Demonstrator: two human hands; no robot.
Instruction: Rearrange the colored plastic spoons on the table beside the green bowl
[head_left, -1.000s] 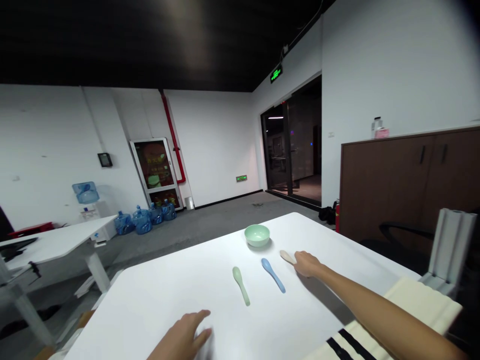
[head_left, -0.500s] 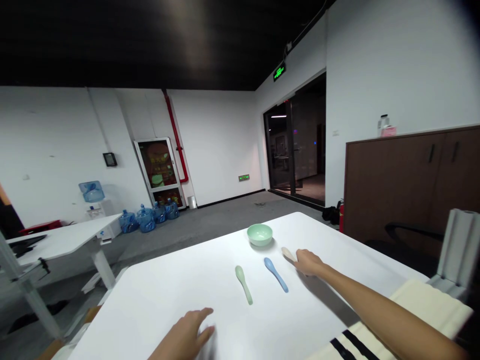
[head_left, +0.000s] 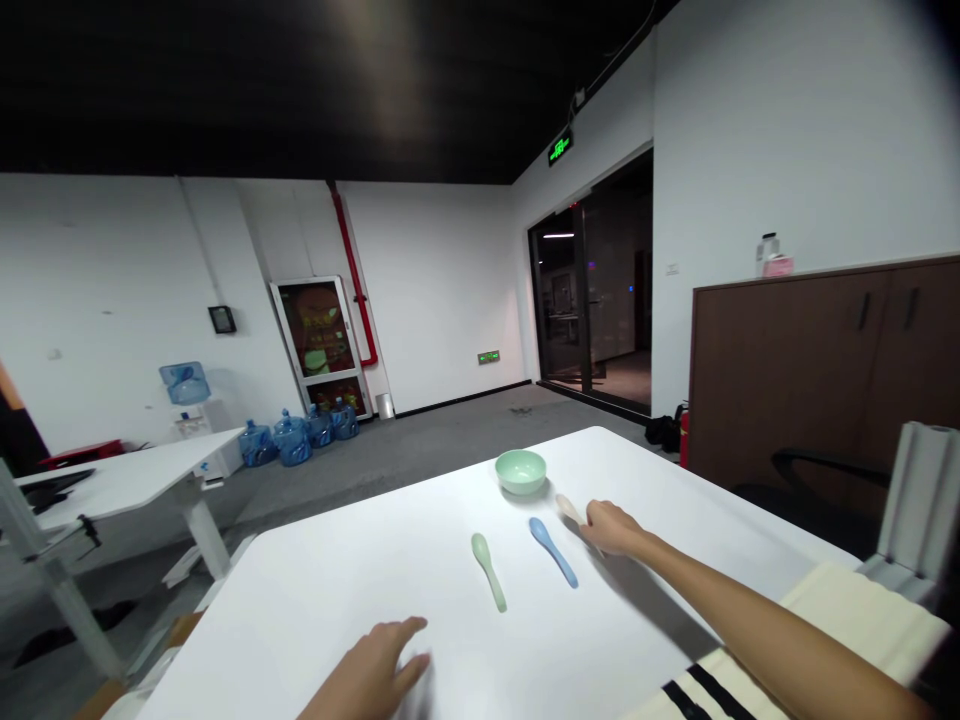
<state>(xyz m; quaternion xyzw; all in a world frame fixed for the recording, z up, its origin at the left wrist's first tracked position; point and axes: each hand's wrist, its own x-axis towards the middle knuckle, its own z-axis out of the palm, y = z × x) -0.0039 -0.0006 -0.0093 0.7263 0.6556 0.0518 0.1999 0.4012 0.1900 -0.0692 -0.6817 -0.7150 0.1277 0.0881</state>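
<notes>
On the white table (head_left: 337, 590) lie a pale green spoon (head_left: 488, 570) and a blue spoon (head_left: 553, 551), side by side. Behind them stands a mint green bowl (head_left: 520, 471). My right hand (head_left: 611, 528) reaches out past the blue spoon and is closed on the handle of a beige spoon (head_left: 568, 508), whose head points toward the bowl. My left hand (head_left: 375, 675) rests flat on the table near the front edge, fingers stretched out, holding nothing.
A brown cabinet (head_left: 817, 370) stands on the right with a dark chair (head_left: 810, 480) before it. A second white desk (head_left: 120, 480) is at the left. Blue water jugs (head_left: 296, 435) sit on the floor by the far wall. A cream striped cloth (head_left: 817, 640) lies at the table's right corner.
My right hand has shifted the beige spoon slightly left, nearer the bowl. The left hand has stayed in place. The view has turned a little.
</notes>
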